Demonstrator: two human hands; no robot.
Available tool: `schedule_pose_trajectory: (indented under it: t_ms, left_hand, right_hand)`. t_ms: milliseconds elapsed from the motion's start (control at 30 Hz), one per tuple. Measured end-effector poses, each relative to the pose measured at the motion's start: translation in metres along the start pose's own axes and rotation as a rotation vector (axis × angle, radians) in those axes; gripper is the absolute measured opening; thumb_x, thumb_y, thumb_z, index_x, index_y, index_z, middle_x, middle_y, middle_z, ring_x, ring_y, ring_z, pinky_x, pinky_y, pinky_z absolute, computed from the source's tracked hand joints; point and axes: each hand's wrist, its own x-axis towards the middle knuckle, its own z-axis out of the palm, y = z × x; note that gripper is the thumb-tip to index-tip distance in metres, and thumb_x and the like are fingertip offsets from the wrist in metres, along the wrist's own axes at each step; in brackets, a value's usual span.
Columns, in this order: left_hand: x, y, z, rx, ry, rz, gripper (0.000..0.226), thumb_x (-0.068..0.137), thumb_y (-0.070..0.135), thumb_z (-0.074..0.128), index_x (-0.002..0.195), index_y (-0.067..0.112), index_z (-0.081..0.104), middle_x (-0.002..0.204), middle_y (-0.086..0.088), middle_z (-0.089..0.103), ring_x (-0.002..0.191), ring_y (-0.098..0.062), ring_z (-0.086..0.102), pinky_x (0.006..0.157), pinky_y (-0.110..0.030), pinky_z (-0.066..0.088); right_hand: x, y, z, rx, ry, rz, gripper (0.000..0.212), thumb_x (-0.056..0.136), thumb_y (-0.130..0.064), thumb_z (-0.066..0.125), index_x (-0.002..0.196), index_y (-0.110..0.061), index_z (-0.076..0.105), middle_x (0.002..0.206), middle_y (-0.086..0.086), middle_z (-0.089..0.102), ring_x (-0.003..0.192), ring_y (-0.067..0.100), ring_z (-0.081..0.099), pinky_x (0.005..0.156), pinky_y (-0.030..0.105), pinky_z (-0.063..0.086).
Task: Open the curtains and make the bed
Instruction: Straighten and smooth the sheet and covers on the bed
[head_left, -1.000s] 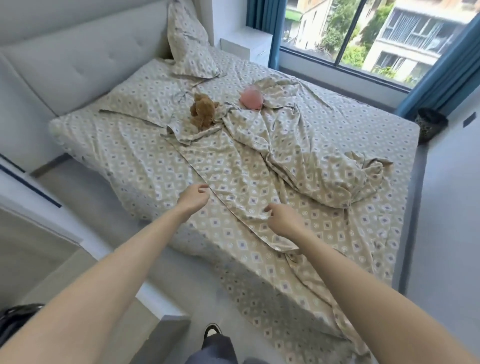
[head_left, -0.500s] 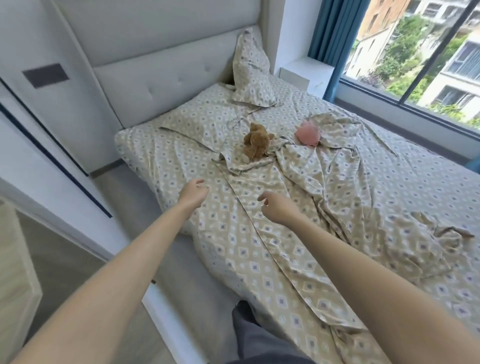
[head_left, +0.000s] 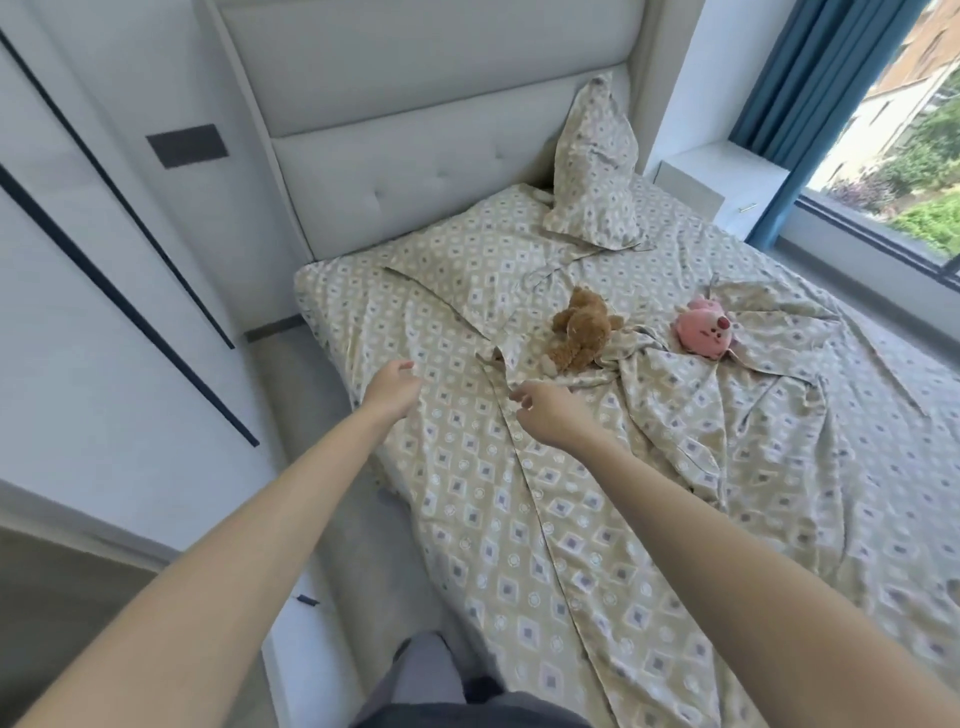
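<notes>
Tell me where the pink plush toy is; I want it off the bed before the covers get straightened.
In the head view the pink plush toy lies on the rumpled cover toward the window side, right of the brown teddy.

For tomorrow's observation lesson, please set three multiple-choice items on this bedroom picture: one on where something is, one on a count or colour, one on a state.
1. Where does the brown plush toy lie?
A. On the floor
B. On the bed, left of the pink plush toy
C. On the windowsill

2. How many pillows are on the bed?
A. Two
B. Four
C. None

3. What state is the duvet in?
A. Folded in a stack
B. Crumpled and wrinkled
C. Rolled up

Answers: 1 B, it rests on the bedding left of the pink one. 2 A, one flat pillow and one upright pillow against the headboard. 3 B, folds run across it.
</notes>
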Motion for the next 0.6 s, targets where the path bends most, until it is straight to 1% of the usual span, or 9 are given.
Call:
schedule_pose_trajectory:
  t_ms: [67,100,167,267,333,400,467,533,600]
  left_hand:
    - [0.025,0.004,0.000,-0.006,0.006,-0.015,0.049,0.095,0.009,0.037,0.143,0.016,0.036,0.122,-0.002,0.052,0.077,-0.011,0.051,0.066,-0.026,0.043]
    - [0.037,0.005,0.000,-0.007,0.006,-0.027,0.049,0.094,0.008,0.037,0.143,0.016,0.036,0.114,0.000,0.053,0.071,-0.009,0.048,0.062,-0.024,0.042]
    - [0.068,0.010,-0.002,-0.007,0.020,-0.061,0.050,0.094,0.007,0.036,0.143,0.015,0.036,0.108,-0.002,0.054,0.069,-0.009,0.047,0.061,-0.023,0.042]
    - [0.116,0.016,-0.009,0.005,0.032,-0.086,0.053,0.092,0.005,0.035,0.143,0.016,0.037,0.110,-0.004,0.055,0.071,-0.009,0.048,0.066,-0.025,0.044]
    - [0.151,0.023,-0.016,0.034,0.022,-0.083,0.053,0.092,0.005,0.035,0.144,0.016,0.035,0.128,-0.007,0.051,0.077,-0.010,0.051,0.069,-0.027,0.045]
    - [0.196,0.033,-0.026,0.065,-0.006,-0.087,0.052,0.093,0.004,0.035,0.144,0.015,0.034,0.138,-0.007,0.046,0.088,-0.012,0.055,0.077,-0.030,0.047]
    - [0.238,0.045,-0.037,0.092,-0.050,-0.082,0.052,0.094,0.004,0.036,0.144,0.016,0.034,0.141,-0.006,0.043,0.096,-0.014,0.056,0.078,-0.030,0.046]
    - [0.273,0.054,-0.048,0.110,-0.113,-0.069,0.050,0.095,0.006,0.038,0.144,0.016,0.034,0.140,-0.006,0.043,0.110,-0.019,0.053,0.083,-0.031,0.046]
    - [0.307,0.061,-0.061,0.139,-0.164,-0.060,0.048,0.096,0.010,0.038,0.143,0.017,0.034,0.136,-0.006,0.046,0.104,-0.019,0.053,0.083,-0.032,0.045]
  right_hand:
    - [0.026,-0.002,-0.003,0.009,-0.013,-0.010,0.040,0.092,-0.010,0.041,0.130,-0.020,0.052,0.114,0.005,0.064,0.092,0.023,0.065,0.074,0.038,0.055]
    - [0.037,-0.003,-0.003,0.019,-0.019,-0.009,0.040,0.092,-0.011,0.041,0.130,-0.020,0.052,0.113,0.006,0.065,0.091,0.023,0.065,0.071,0.036,0.054]
    - [0.067,-0.006,-0.005,0.047,-0.020,-0.007,0.039,0.093,-0.013,0.041,0.130,-0.020,0.052,0.113,0.005,0.064,0.087,0.023,0.066,0.074,0.038,0.057]
    - [0.110,-0.013,-0.005,0.069,-0.019,0.001,0.038,0.094,-0.016,0.041,0.130,-0.020,0.052,0.117,0.004,0.060,0.083,0.024,0.067,0.077,0.045,0.058]
    - [0.142,-0.019,-0.005,0.073,-0.009,0.007,0.037,0.095,-0.018,0.043,0.130,-0.020,0.053,0.121,0.004,0.060,0.086,0.022,0.065,0.078,0.042,0.057]
    - [0.180,-0.028,-0.006,0.086,0.005,0.031,0.036,0.094,-0.018,0.045,0.129,-0.019,0.055,0.125,0.003,0.059,0.080,0.019,0.063,0.071,0.036,0.056]
    - [0.216,-0.038,-0.010,0.108,0.006,0.081,0.037,0.092,-0.016,0.045,0.128,-0.018,0.055,0.122,0.002,0.060,0.075,0.020,0.062,0.064,0.034,0.053]
    - [0.247,-0.049,-0.014,0.119,0.009,0.121,0.036,0.093,-0.017,0.045,0.127,-0.018,0.055,0.118,0.001,0.061,0.079,0.022,0.065,0.068,0.035,0.053]
    - [0.279,-0.061,-0.018,0.139,0.020,0.170,0.037,0.092,-0.016,0.043,0.128,-0.018,0.055,0.119,0.002,0.061,0.081,0.022,0.065,0.074,0.038,0.056]
